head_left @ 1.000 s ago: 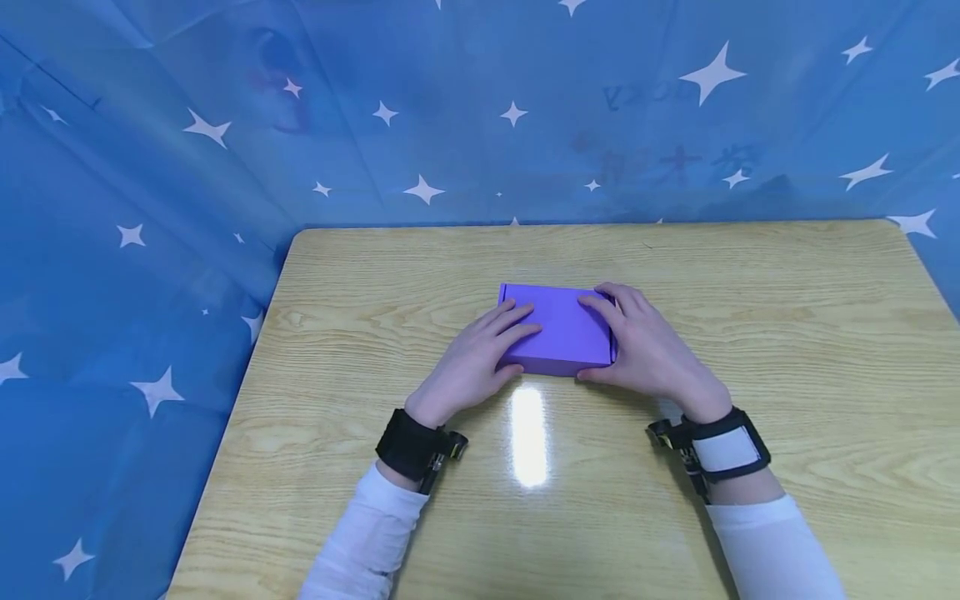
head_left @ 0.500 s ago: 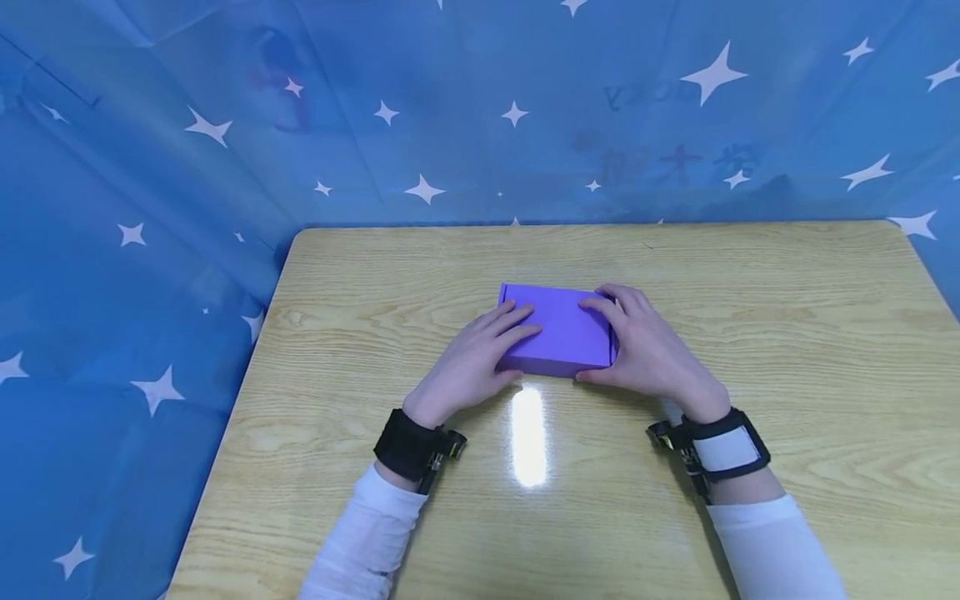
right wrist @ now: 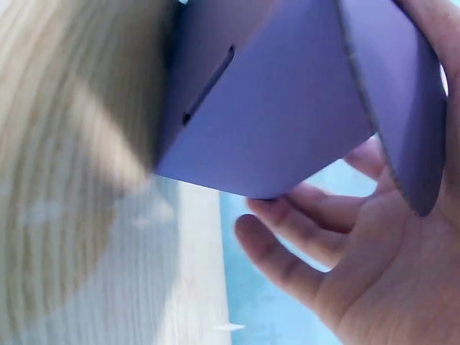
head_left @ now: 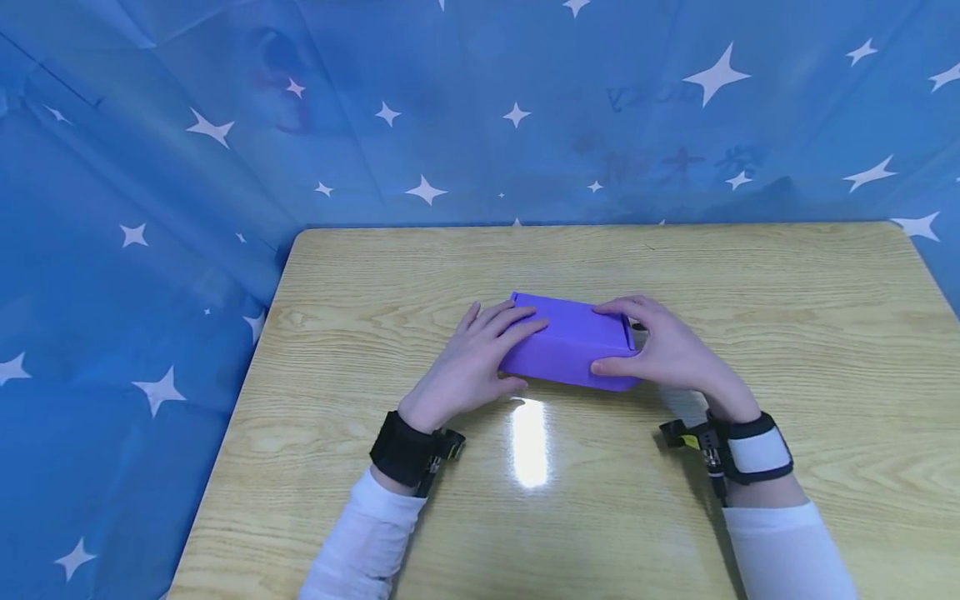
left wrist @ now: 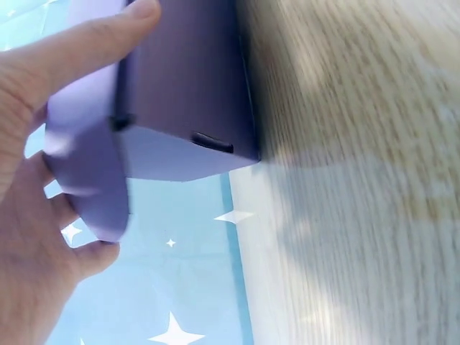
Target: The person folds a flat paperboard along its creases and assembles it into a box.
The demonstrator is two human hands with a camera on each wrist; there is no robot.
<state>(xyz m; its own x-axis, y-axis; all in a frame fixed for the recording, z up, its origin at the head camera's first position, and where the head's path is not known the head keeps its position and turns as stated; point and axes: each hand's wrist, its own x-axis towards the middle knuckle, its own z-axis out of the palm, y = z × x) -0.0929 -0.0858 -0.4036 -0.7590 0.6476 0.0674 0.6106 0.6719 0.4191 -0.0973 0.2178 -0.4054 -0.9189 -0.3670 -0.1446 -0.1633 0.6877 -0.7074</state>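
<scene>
A small purple cardboard box [head_left: 577, 327] lies near the middle of the table, its right end turned toward the front. My left hand [head_left: 471, 354] holds its left end, fingers spread over the lid and thumb at the front side. In the left wrist view a loose side flap [left wrist: 88, 172] stands out between thumb and fingers. My right hand [head_left: 671, 346] grips the right end, thumb on the front face and fingers over the top and behind. Another side flap [right wrist: 402, 108] stands out near the right palm. The inside of the box is hidden.
The wood-grain table [head_left: 360, 317] runs under both hands, with a bright reflection in front of the box. A blue curtain [head_left: 465, 108] with white stars hangs behind and to the left. Each wrist carries a strapped-on camera.
The right end of the box has swung toward the front and right, and more of its front face shows. My right hand has moved right with it; my left hand has barely moved.
</scene>
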